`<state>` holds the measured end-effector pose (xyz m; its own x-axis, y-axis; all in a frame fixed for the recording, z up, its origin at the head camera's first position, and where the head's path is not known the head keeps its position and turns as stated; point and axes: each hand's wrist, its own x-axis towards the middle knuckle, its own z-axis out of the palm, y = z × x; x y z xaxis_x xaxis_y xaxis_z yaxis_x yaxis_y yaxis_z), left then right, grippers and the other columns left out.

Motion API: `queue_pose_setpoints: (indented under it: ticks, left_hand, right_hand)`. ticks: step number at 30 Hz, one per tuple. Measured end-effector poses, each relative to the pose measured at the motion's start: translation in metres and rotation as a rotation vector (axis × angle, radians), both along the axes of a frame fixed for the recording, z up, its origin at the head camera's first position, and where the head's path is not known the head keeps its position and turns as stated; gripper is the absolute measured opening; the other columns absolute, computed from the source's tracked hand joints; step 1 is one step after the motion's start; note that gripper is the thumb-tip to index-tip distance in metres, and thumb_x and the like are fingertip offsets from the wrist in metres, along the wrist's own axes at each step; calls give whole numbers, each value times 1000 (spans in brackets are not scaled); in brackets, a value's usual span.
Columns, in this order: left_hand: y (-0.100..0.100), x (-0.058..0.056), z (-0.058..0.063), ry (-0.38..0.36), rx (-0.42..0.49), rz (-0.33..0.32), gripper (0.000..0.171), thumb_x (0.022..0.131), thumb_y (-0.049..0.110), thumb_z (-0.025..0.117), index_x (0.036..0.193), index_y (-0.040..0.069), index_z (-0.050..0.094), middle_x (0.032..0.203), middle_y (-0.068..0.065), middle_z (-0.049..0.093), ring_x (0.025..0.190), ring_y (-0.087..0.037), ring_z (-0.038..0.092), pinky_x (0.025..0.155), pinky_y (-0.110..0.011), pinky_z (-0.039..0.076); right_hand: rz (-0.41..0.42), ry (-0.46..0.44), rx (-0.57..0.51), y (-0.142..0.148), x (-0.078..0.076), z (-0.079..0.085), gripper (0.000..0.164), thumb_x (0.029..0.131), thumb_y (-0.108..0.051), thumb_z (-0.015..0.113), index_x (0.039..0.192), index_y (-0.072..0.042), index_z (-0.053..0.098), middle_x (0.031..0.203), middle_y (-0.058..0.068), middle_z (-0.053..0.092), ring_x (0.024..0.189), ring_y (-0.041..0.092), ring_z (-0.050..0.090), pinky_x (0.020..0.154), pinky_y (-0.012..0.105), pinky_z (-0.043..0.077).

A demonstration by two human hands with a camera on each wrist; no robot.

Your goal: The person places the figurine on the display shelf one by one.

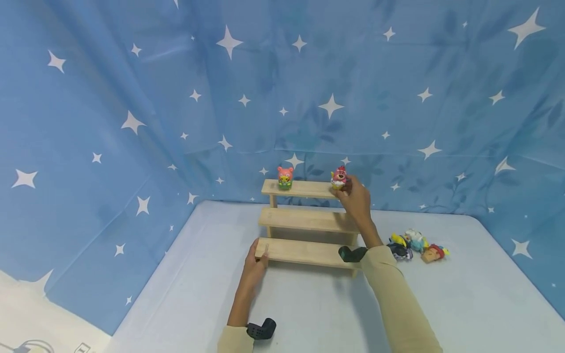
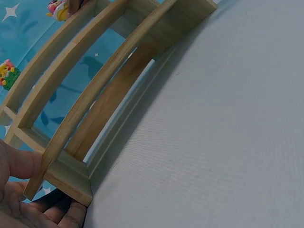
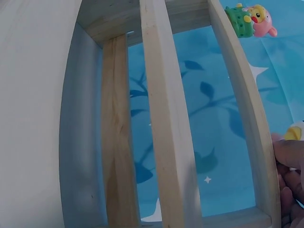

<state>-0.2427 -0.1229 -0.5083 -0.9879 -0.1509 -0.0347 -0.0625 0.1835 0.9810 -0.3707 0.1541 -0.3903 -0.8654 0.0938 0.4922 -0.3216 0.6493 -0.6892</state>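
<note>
A three-tier wooden display shelf point(image 1: 304, 219) stands on the white table. With thumb and fingers, my left hand point(image 1: 253, 270) grips the left end of its lowest step; the left wrist view shows the thumb point(image 2: 23, 164) on top and fingers below. At the right end of the top step, my right hand point(image 1: 358, 201) pinches a pink figurine point(image 1: 339, 177) with a red top and a white and yellow lower part. Whether its base bears on the wood is hard to tell. Near that step's left end stands a pink-and-green figurine point(image 1: 285, 178).
Several small figurines point(image 1: 415, 240) lie in a loose group on the table point(image 1: 476, 294), right of the shelf and beside my right forearm. A blue curtain with white stars point(image 1: 273, 73) hangs close behind the shelf and along both sides.
</note>
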Motion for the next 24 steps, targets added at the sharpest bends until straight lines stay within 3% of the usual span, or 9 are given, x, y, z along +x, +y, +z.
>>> queue_pose_setpoints:
  ticks: [24]
  left_hand:
    - [0, 0, 0, 19, 25, -15, 61, 101, 12, 48, 155, 6, 21, 160, -24, 21, 149, -44, 13, 118, -63, 15]
  right_hand:
    - [-50, -19, 2, -2, 0, 0, 56, 86, -23, 76, 132, 2, 54, 110, 22, 69, 100, 38, 66, 94, 54, 47]
